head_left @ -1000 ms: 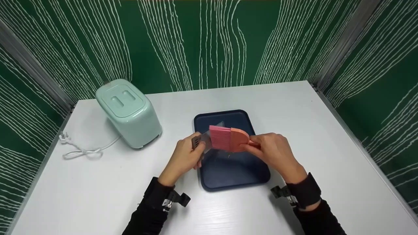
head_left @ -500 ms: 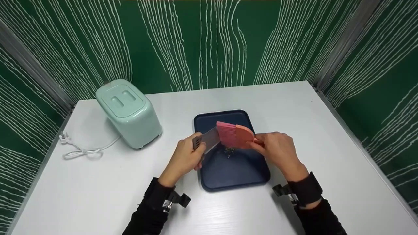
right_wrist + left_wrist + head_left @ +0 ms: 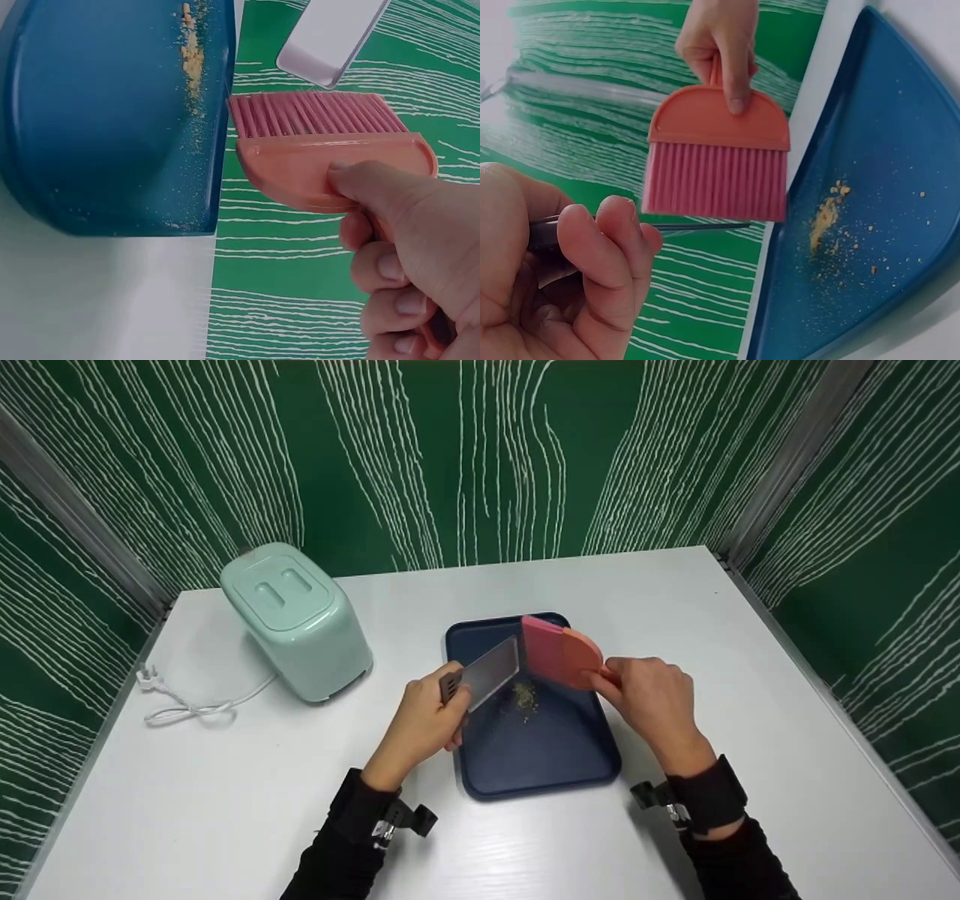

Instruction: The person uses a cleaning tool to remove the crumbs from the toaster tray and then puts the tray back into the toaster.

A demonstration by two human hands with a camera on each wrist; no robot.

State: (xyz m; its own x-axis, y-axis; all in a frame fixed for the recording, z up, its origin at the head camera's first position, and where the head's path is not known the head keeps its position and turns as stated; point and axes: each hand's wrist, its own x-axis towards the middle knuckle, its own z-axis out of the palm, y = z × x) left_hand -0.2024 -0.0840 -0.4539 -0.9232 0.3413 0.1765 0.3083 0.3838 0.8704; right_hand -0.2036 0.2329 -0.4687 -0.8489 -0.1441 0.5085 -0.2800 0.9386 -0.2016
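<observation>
Holding scraper [image 3: 493, 669] and brush [image 3: 562, 654] over crumb-strewn tray [image 3: 541, 754]

Bright head view with pale glare on the white table [image 3: 495, 855], soft shadows, duller, hazier wrist views.

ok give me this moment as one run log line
left hand: holds small rimmed tray | right hand: grips pink-bristled brush | crumbs: on blue tray | toaster: plug lying on table
</observation>
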